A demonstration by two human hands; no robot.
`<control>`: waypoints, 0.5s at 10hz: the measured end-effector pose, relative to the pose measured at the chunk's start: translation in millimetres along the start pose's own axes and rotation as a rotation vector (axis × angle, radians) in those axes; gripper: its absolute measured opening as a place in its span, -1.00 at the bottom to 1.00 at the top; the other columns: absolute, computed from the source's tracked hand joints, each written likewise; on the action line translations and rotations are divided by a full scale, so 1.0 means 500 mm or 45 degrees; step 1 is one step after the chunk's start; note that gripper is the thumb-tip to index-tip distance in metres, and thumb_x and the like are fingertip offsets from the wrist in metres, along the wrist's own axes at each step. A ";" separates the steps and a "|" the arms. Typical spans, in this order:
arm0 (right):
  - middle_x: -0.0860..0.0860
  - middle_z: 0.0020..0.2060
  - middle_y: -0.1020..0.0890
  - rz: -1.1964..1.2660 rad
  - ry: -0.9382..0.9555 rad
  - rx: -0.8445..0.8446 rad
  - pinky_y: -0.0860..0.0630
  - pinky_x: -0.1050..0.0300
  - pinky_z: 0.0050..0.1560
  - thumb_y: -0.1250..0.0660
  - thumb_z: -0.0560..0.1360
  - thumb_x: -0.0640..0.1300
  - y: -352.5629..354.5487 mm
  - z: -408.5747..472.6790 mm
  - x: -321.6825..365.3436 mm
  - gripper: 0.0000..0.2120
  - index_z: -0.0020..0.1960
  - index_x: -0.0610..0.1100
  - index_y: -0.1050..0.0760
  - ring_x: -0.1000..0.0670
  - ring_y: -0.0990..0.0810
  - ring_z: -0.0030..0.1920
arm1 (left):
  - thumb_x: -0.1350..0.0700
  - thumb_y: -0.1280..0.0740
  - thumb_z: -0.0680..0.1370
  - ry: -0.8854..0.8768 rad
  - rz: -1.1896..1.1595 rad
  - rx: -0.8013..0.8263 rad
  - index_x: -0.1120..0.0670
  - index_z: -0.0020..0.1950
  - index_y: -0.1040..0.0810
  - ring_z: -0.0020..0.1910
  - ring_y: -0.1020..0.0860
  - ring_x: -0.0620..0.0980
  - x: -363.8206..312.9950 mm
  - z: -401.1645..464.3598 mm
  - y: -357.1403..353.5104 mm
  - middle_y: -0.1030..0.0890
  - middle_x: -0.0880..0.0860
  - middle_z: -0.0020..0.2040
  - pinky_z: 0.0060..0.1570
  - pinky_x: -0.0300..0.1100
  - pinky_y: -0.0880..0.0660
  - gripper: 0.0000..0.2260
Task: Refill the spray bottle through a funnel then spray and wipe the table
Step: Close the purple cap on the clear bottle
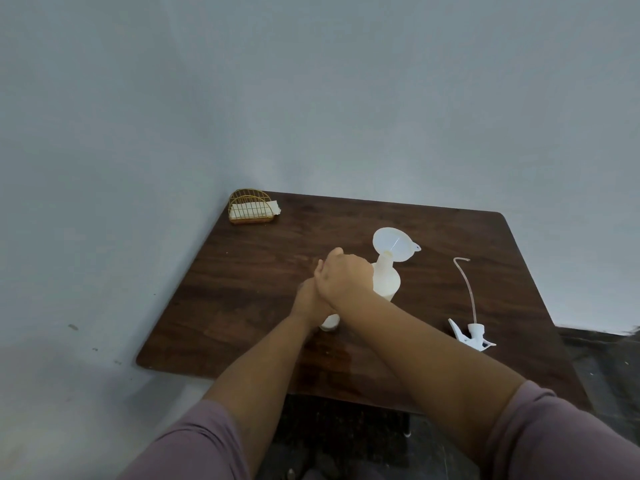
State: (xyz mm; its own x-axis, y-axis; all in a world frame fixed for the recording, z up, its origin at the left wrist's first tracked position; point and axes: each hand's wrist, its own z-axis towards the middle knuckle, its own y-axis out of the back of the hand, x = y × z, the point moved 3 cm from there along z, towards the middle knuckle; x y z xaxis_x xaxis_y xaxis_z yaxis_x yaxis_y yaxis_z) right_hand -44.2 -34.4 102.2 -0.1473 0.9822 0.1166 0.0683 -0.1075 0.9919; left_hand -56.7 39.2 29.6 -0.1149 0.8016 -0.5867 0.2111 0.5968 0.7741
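1. Spray bottle (pixel 387 282): upright, mid-table (pixel 242 271), funnel (pixel 393 244) in neck.
2. Sprayer head (pixel 472 336): lying right of bottle, apart.
3. Left hand (pixel 308 301): around white container (pixel 329 322); grip unclear.
4. Right hand (pixel 343 277): over left; grip unclear.
5. Napkin holder (pixel 251 206): far-left corner.

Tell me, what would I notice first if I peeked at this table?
Probably the two hands, the right hand over the left hand, meeting mid-table over a small white container. Just right of them stands a white bottle with a funnel tilting in its neck. The sprayer top lies near the right edge, and a gold napkin holder sits in the far left corner.
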 end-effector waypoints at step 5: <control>-0.07 0.06 -0.34 0.481 0.000 0.209 -0.41 0.12 -0.10 -0.35 0.45 -0.01 0.000 -0.002 -0.020 -0.56 0.25 -0.05 -0.28 -0.07 -0.36 0.02 | -0.07 -0.58 0.21 0.129 -0.345 0.044 -0.02 0.41 -0.37 0.26 -0.50 -0.09 0.032 0.008 0.007 -0.51 -0.10 0.25 0.20 -0.29 -0.41 -0.19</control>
State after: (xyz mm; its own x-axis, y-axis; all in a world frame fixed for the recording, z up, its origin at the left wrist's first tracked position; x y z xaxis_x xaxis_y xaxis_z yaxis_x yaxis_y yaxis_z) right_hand -43.9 -44.4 101.0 -0.0820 0.8781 0.4714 0.2743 -0.4348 0.8577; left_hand -53.8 54.1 21.9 -0.2677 0.6133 -0.7431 0.1922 0.7897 0.5826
